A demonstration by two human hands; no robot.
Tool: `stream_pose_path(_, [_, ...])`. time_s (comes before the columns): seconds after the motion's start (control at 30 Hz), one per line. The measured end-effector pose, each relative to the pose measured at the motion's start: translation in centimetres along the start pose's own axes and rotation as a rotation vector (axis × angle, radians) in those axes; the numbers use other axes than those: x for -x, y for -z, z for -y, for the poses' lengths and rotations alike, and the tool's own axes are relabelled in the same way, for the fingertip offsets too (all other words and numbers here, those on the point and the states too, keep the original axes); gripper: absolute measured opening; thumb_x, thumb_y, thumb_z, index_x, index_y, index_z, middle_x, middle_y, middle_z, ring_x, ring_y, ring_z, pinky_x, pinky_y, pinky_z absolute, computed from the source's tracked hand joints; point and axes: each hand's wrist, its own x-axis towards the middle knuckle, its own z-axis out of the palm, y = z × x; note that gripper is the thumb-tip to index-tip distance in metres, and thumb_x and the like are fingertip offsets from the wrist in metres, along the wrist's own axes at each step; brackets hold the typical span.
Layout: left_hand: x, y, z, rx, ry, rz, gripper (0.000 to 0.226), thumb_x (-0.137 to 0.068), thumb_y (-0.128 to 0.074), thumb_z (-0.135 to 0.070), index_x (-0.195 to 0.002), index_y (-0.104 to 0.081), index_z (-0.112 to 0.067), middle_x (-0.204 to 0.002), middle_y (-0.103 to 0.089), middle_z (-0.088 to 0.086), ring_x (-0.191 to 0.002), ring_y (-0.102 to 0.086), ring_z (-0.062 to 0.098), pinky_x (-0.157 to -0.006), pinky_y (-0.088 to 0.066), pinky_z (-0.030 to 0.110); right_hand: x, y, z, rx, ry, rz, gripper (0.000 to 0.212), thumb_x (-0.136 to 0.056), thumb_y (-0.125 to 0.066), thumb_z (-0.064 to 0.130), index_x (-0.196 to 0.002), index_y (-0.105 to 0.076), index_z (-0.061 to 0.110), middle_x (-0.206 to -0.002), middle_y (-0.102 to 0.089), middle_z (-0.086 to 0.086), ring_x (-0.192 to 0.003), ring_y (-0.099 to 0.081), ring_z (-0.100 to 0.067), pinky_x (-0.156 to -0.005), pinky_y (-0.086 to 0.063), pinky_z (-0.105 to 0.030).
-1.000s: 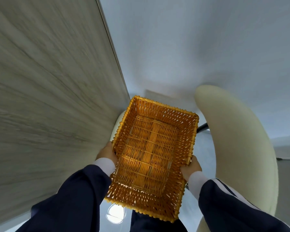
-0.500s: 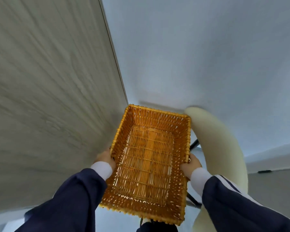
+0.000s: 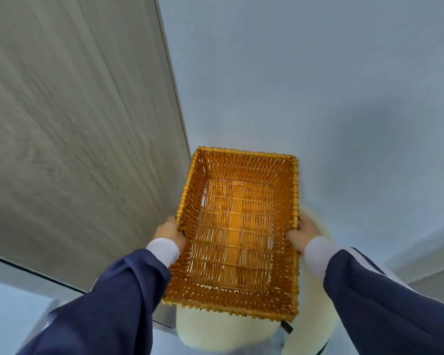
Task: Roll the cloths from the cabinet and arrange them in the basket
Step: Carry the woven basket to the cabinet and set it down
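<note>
**Basket held in both hands, between cabinet panel and chair**

From my remote station I saw the orange wicker basket (image 3: 237, 234) carried in the air in front of the person, its open side facing the head camera so that I looked straight down onto its woven floor. Nothing lay inside it. Its long axis ran away from the wearer, the far short wall higher in the frame and the near short wall low, just above the cream chair (image 3: 226, 331).

The left hand (image 3: 168, 233) gripped the left long rim about halfway along its length, fingers curled round the edge. The right hand (image 3: 303, 235) gripped the right long rim at a matching place, so the basket hung between the two hands, with most of its floor lying ahead of and between the wrists. On the right side the fingers were largely hidden behind the wall; I judged them wrapped round the rim, though the blur made that less than certain.

Both forearms wore dark navy sleeves (image 3: 113, 303) with white cuffs showing at the wrists; the right sleeve carried a white stripe.

To the left of the basket stood a grey wood-grain cabinet panel (image 3: 69, 124), its edge running diagonally down toward the basket's far left corner. A pale blue-grey surface (image 3: 305, 78) filled the rest of the view behind the basket.
</note>
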Motion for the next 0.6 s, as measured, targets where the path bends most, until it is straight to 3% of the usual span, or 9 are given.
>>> stream_pose_path(0.13, [2.4, 2.0, -2.1, 0.025, -0.005, -0.075, 0.028, -0.098, -0.045, -0.011, -0.124, -0.053, -0.009, -0.113, -0.063, 0.021, -0.102, -0.061, 0.041, -0.085, -0.050, 0.040, 1.2, 2.4, 0.7, 0.043, 0.008, -0.053, 0.021, -0.083, -0.053, 0.000, -0.088, -0.054, 0.020, -0.083, -0.062, -0.008, -0.080, -0.061, -0.031, -0.075, -0.052, -0.037])
stream_pose_path(0.33, [8.3, 3.0, -5.6, 0.072, 0.016, -0.216, 0.026, -0.099, -0.044, -0.018, -0.123, -0.053, -0.013, -0.113, -0.064, 0.019, -0.101, -0.061, 0.041, -0.086, -0.051, 0.042, 3.2, 7.6, 0.6, 0.063, 0.140, -0.024, 0.014, -0.083, -0.053, 0.004, -0.085, -0.057, 0.016, -0.080, -0.062, -0.008, -0.069, -0.058, -0.024, -0.058, -0.042, -0.026])
stream_pose_path(0.5, [14.3, 1.8, -6.5, 0.095, 0.066, -0.343, 0.024, -0.101, -0.039, -0.022, -0.122, -0.048, -0.015, -0.100, -0.063, 0.015, -0.091, -0.061, 0.039, -0.075, -0.047, 0.037, 6.5, 11.7, -0.5, -0.005, 0.293, -0.012, 0.016, -0.084, -0.059, 0.017, -0.093, -0.063, 0.030, -0.085, -0.070, 0.002, -0.077, -0.066, -0.022, -0.076, -0.055, -0.035])
stream_pose_path(0.6, [17.7, 0.6, -6.7, 0.159, 0.088, -0.380, 0.022, -0.101, -0.039, -0.024, -0.121, -0.048, -0.018, -0.094, -0.062, 0.011, -0.083, -0.058, 0.035, -0.074, -0.046, 0.036, 9.1, 12.8, -2.0, -0.212, 0.317, 0.012, 0.033, -0.086, -0.061, 0.014, -0.105, -0.066, 0.039, -0.091, -0.072, 0.005, -0.080, -0.069, -0.020, -0.079, -0.057, -0.039])
